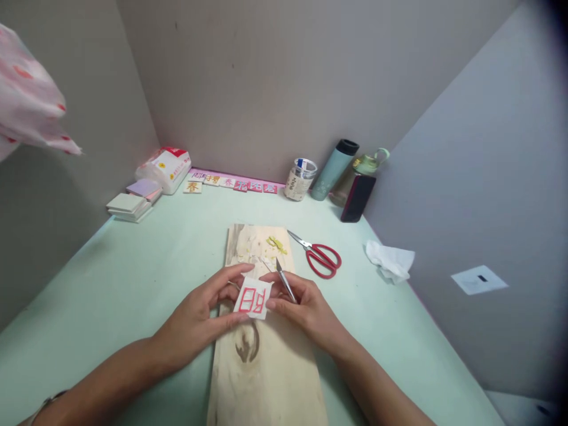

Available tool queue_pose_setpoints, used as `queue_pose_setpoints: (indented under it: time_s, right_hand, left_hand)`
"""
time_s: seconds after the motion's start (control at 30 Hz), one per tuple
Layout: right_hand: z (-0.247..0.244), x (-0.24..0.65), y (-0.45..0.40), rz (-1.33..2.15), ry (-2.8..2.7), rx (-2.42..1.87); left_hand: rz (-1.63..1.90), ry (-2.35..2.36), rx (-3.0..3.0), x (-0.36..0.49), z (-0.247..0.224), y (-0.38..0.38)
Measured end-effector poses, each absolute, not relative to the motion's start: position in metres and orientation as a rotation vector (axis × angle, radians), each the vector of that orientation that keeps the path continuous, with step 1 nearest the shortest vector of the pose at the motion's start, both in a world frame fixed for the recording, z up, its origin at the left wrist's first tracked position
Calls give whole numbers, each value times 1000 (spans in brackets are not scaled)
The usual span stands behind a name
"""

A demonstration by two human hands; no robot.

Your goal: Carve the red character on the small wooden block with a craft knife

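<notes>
A small white square piece (pixel 253 298) with red character strokes is held up over a long wooden board (pixel 270 373). My left hand (pixel 202 313) grips its left side between thumb and fingers. On the right side, my right hand (pixel 306 305) touches the piece with its fingertips and also holds a slim silver craft knife (pixel 286 281), its blade pointing up and away. Yellow-green shavings (pixel 277 244) and pale scraps lie on the far part of the board. Red-handled scissors (pixel 323 259) rest open just right of the board.
Character tiles (pixel 227 182) line the back edge. A tissue pack (pixel 165 168) and stacked blocks (pixel 128 204) stand at back left. Toward back right are a jar (pixel 300 180), a teal bottle (pixel 333 171), a green-lidded bottle (pixel 366 164), a phone (pixel 358 199) and crumpled tissue (pixel 390 260).
</notes>
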State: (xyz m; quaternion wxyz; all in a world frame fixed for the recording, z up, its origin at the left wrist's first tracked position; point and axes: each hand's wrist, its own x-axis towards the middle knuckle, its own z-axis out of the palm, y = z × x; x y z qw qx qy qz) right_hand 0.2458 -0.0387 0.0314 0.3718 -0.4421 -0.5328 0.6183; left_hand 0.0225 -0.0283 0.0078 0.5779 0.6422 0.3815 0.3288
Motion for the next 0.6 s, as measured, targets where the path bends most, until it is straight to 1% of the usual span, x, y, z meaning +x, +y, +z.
queue_pose_setpoints:
  time_s: [0.13, 0.33, 0.47, 0.6]
  right_hand:
    - [30, 248, -36, 1529, -1400, -1185]
    - [27, 260, -38, 1021, -1758, -1455]
    - [15, 250, -39, 865, -1886, -1452]
    - [11, 235, -37, 693, -2026, -1546]
  left_hand:
    - [717, 961, 1679, 21, 5, -27]
    - [872, 1264, 2111, 20, -9, -22]
    - [879, 1275, 2282, 20, -18, -18]
    - [914, 1284, 2331, 22, -21, -19]
